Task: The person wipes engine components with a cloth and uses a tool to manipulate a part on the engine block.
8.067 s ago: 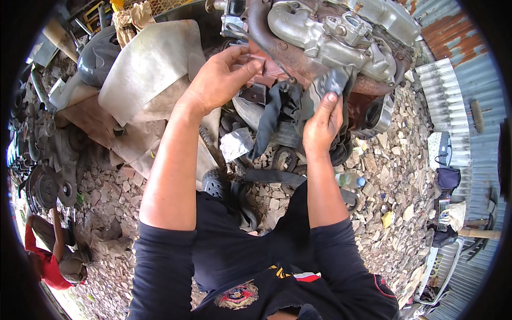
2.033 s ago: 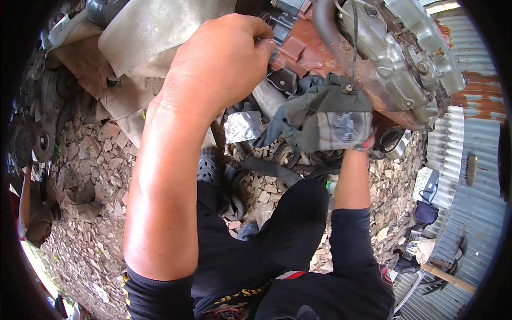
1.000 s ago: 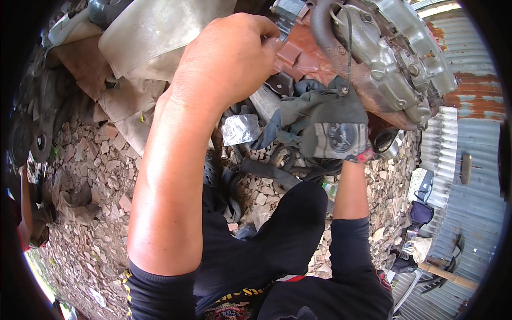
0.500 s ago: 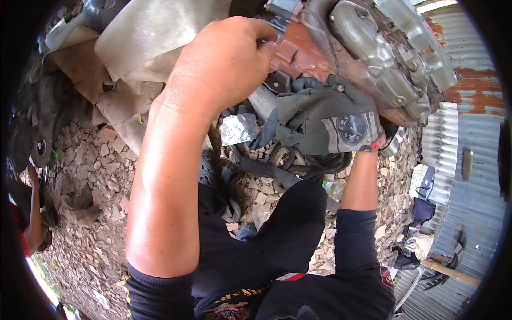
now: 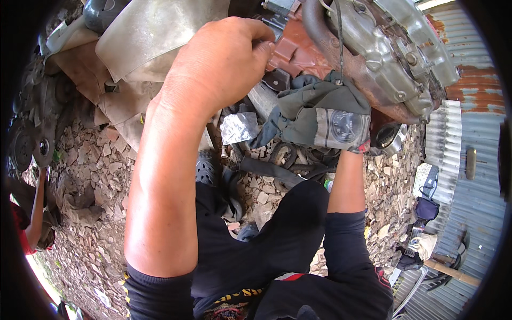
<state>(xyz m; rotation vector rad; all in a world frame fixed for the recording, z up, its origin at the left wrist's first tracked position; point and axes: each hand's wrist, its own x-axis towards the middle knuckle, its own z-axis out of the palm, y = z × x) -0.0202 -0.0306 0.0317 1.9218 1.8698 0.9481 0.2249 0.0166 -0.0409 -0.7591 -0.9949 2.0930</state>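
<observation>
My left hand [image 5: 226, 61] is bare and closed, thumb against curled fingers, beside the grey metal parts at the top; whatever it pinches is hidden. A dark grey-green cloth [image 5: 298, 120] with a printed round dial is bunched over my right hand, whose fingers it hides. The hand grips the cloth from beneath. At the cloth's upper edge hangs the lower end of a thin dark rod or cable [image 5: 341, 42]. Behind it stand a rusty curved pipe [image 5: 326, 40], a reddish-brown metal part [image 5: 301, 48] and a grey metal engine [image 5: 368, 45].
A small silvery packet [image 5: 239, 128] lies between my arms. Dark hoses [image 5: 272, 172] rest on the rubble [image 5: 101, 186]. Brown and beige sheets [image 5: 149, 40] are at upper left. Corrugated metal [image 5: 474, 176] lines the right. Another person's arm [image 5: 36, 208] shows at far left.
My right hand and the cloth have shifted slightly left, uncovering more of the rusty pipe and a round metal opening below it. The thin rod hangs straighter. My left hand has barely moved.
</observation>
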